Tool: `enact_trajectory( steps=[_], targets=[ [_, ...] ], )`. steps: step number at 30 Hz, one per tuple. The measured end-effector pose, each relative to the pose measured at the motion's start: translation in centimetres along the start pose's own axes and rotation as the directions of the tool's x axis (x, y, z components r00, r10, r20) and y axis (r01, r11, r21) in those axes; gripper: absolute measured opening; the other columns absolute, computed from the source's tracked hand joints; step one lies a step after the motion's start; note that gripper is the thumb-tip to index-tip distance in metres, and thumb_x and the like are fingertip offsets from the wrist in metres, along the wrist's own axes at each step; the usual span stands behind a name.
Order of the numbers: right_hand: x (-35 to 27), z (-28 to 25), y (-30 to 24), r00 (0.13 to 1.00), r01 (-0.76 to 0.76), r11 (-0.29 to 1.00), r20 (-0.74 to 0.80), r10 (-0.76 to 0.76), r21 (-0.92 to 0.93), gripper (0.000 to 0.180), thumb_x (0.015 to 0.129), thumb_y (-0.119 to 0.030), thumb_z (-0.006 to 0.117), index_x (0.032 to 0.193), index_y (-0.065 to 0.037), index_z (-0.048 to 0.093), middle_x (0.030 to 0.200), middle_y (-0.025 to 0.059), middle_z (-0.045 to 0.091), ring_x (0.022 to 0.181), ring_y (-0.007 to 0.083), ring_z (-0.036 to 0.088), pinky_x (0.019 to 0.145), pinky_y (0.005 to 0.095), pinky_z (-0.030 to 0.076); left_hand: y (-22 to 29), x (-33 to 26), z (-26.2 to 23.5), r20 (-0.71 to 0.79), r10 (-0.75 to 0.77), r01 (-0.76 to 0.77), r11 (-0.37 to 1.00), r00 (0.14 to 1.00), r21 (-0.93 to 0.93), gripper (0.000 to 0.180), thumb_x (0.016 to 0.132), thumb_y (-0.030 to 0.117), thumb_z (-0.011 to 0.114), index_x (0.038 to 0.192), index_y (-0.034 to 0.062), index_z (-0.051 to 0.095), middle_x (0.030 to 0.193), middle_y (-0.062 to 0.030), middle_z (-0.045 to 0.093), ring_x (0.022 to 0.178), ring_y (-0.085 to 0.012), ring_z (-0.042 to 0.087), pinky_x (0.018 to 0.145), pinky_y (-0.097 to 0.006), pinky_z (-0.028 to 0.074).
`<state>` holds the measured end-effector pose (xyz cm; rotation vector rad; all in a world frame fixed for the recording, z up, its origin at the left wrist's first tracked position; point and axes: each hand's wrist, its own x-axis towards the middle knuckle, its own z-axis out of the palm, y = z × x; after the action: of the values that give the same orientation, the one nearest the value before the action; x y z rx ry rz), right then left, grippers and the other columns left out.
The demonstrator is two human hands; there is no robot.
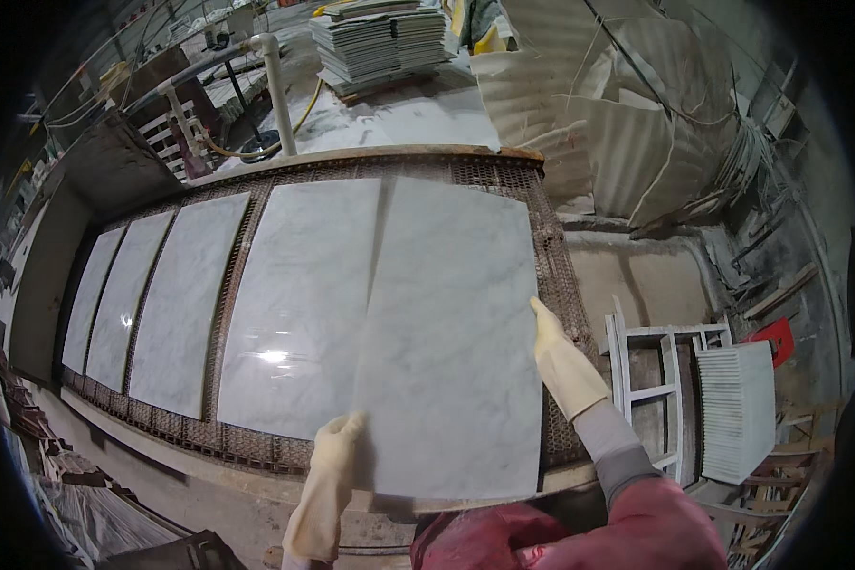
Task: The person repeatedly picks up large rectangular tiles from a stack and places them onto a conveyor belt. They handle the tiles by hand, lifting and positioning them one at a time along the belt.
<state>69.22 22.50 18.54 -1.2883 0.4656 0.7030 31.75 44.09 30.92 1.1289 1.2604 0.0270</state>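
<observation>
The left hand [334,465], in a cream glove, pinches the near part of a pale slab's [456,332] left edge; the right hand [568,366], gloved alike, grips its right edge — the fingers beneath are hidden. The slab lies over the right end of a mesh belt [559,266], its near end reaching over the belt's side; whether it is lifted, I cannot tell. Just left of it lies a second slab [299,304], glossy under a lamp's reflection, and beyond that three more slabs [188,309] in a row. Past the far side stand a white pipe [277,100] and a stack of tiles [380,47]; right of that hangs wavy sheeting [617,123]. At right, near the sleeve — a white frame [655,391] and a ridged pale stack [746,408].
</observation>
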Motion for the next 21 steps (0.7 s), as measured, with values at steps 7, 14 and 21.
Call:
enact_trajectory(
  steps=[7, 14, 21],
  targets=[
    [7.2, -1.7, -4.1, 0.999, -0.03, 1.0, 0.012, 0.03, 0.009, 0.061, 0.105, -0.041, 0.059, 0.15, -0.002, 0.049, 0.157, 0.0122, 0.051, 0.141, 0.0303, 0.049, 0.12, 0.0465, 0.036, 2.0, 1.9, 5.3, 0.07, -0.062, 0.075, 0.977, 0.996, -0.198, 0.033, 0.101, 0.023, 0.071, 0.121, -0.003, 0.07, 0.1, -0.0033, 0.071, 0.09, -0.0128, 0.062, 0.082, -0.028, 0.049],
    [8.6, -0.4, -5.8, 0.995, 0.064, 0.967, -0.057, -0.081, -0.248, 0.07, 0.102, -0.044, 0.063, 0.151, 0.002, 0.046, 0.158, 0.0184, 0.047, 0.144, 0.03, 0.045, 0.119, 0.0453, 0.036, 2.3, 3.6, 7.4, 0.01, 0.022, -0.024, 0.976, 1.0, 0.215, 0.049, 0.101, 0.04, 0.068, 0.125, -0.0022, 0.07, 0.111, -0.0115, 0.074, 0.103, -0.0234, 0.068, 0.091, -0.037, 0.053],
    [11.1, -2.0, -6.0, 0.99, 0.036, 0.93, -0.112, -0.082, -0.366, 0.063, 0.102, -0.046, 0.064, 0.142, 0.002, 0.056, 0.144, 0.0202, 0.061, 0.129, 0.034, 0.059, 0.111, 0.0488, 0.045, 4.6, 0.3, 4.9, -0.026, 0.332, -0.166, 0.537, 0.943, 0.827, 0.04, 0.105, 0.045, 0.055, 0.122, 0.0136, 0.074, 0.107, -0.0174, 0.076, 0.102, -0.0335, 0.073, 0.094, -0.042, 0.056]
  ],
)
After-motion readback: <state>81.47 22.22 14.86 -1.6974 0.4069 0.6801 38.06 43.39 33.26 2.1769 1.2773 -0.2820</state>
